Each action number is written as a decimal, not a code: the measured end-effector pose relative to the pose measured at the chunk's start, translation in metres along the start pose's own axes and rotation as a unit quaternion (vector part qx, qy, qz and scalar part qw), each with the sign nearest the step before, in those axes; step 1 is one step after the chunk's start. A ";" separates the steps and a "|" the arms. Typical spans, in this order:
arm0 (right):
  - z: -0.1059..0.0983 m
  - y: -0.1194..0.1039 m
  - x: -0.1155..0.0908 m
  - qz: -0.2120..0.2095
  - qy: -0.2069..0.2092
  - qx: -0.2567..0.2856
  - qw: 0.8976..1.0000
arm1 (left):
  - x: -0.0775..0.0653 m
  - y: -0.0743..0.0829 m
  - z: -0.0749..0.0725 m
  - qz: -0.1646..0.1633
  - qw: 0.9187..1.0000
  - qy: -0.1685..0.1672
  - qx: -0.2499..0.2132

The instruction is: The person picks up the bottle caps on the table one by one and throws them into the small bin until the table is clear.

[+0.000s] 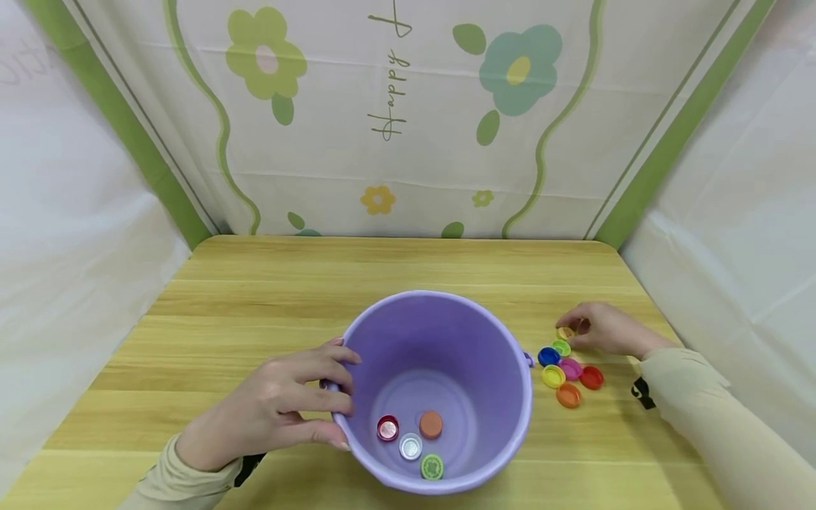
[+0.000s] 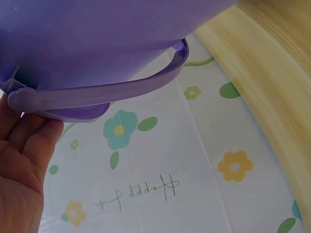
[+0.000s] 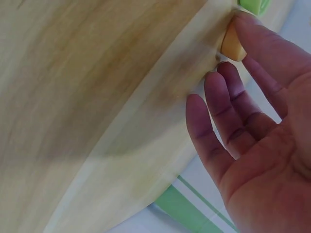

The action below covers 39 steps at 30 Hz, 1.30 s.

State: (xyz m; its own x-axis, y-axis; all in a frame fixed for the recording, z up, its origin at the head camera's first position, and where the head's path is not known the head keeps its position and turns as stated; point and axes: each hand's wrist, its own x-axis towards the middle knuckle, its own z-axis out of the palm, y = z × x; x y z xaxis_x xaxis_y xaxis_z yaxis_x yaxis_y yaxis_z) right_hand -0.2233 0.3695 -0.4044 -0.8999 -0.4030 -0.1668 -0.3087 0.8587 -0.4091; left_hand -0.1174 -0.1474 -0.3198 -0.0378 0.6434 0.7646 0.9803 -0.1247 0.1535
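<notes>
A purple bucket point(image 1: 446, 333) stands at the front middle of the table. My left hand point(image 1: 287, 400) grips its left rim, fingers hooked over the edge into the inside. In the left wrist view, the bucket's handle point(image 2: 121, 92) hangs beside that hand. A red bottle cap point(image 1: 387, 428), a silver one point(image 1: 411, 447), an orange one point(image 1: 431, 424) and a green one point(image 1: 432, 467) lie on the bucket's floor. To the right, my right hand point(image 1: 602, 329) pinches a yellow-orange bottle cap point(image 3: 233, 44) at the table top, thumb against it, the other fingers loosely bent.
Beside the right hand lie several more caps: light green point(image 1: 562, 348), blue point(image 1: 549, 356), pink point(image 1: 570, 368), yellow point(image 1: 553, 376), red point(image 1: 591, 377) and orange point(image 1: 569, 395). The wooden table point(image 1: 255, 304) ends at a flowered cloth wall point(image 1: 433, 170); white cloth hangs on both sides.
</notes>
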 end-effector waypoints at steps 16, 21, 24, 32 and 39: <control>-0.024 -0.004 -0.016 -0.019 0.071 0.005 0.997 | 0.000 0.000 0.000 0.006 1.000 -0.004 -0.001; -0.041 -0.017 -0.020 -0.003 0.111 0.021 0.994 | 0.001 -0.001 0.000 0.004 1.000 -0.005 -0.004; -0.052 -0.033 -0.021 -0.007 0.140 0.020 0.990 | 0.000 -0.001 -0.001 0.003 1.000 -0.005 -0.006; -0.074 -0.091 -0.027 -0.039 0.196 -0.007 0.980 | -0.002 -0.001 -0.001 -0.002 1.000 -0.005 0.001; -0.083 -0.137 -0.029 -0.124 0.222 -0.011 0.967 | -0.005 0.001 0.000 -0.014 1.000 -0.007 0.008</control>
State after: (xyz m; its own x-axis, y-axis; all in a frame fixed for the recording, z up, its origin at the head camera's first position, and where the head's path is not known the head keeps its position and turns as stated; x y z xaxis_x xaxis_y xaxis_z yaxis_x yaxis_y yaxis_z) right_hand -0.1806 0.2895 -0.2694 -0.8392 -0.4259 0.3382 -0.5343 0.7616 -0.3668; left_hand -0.1166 -0.1503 -0.3234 -0.0624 0.6565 0.7518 0.9817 -0.0954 0.1648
